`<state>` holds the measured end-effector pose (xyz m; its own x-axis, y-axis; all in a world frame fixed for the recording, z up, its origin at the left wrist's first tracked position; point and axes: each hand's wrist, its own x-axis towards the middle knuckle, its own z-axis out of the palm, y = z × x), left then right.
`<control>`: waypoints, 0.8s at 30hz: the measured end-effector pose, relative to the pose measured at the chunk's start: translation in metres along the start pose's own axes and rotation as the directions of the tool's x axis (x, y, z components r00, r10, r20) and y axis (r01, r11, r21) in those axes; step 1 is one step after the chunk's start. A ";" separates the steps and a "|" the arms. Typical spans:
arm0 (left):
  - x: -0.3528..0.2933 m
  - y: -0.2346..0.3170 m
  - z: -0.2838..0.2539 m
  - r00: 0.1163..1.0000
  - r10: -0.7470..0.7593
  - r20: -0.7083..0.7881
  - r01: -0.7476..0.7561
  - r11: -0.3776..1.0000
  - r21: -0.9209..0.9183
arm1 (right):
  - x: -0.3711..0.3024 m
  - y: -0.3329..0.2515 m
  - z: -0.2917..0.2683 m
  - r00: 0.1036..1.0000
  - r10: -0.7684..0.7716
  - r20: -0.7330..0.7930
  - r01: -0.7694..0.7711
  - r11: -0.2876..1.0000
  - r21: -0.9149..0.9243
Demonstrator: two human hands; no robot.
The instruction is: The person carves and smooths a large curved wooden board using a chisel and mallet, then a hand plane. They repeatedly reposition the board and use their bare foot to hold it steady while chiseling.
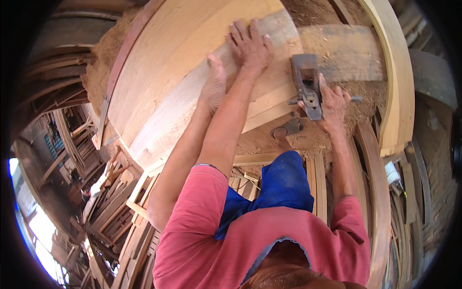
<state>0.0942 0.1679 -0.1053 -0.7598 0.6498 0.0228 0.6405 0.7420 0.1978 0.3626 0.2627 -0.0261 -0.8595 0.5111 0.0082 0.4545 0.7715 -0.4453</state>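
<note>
A large wooden panel (173, 62) with a curved edge lies before me. My left hand (251, 48) rests flat on it, fingers spread, near the curved edge. Beside that hand, my bare left foot (214, 86) presses on the panel. At the panel's right edge is a dark hand plane (302, 89) with a crossbar handle. My right hand (333, 103) is closed round the right side of this handle. Whether the plane's sole touches the panel's edge cannot be made out.
A worn plank (344, 53) lies beyond the plane, with shavings on it. Curved pale timber (399, 82) stands at the right. Sawdust (260, 139) covers the ground. Stacked lumber (110, 207) fills the left side, where another person (98, 188) is at a distance.
</note>
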 end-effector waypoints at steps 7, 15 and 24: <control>0.006 -0.002 -0.001 0.999 0.047 -0.003 -0.047 0.997 0.053 | 0.026 -0.020 0.006 1.000 0.028 -0.005 -0.028 1.000 0.001; 0.000 -0.029 -0.005 0.981 0.186 -0.048 -0.188 0.982 -0.029 | 0.015 -0.008 0.017 0.999 0.008 -0.034 -0.006 0.998 0.061; 0.003 -0.032 -0.005 0.985 0.171 -0.029 -0.172 0.984 -0.036 | -0.002 0.001 0.011 0.995 0.005 0.100 -0.004 1.000 -0.016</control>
<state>0.0710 0.1448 -0.1066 -0.6419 0.7620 0.0850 0.7573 0.6127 0.2262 0.3621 0.2581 -0.0364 -0.8762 0.4745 -0.0840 0.4612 0.7754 -0.4313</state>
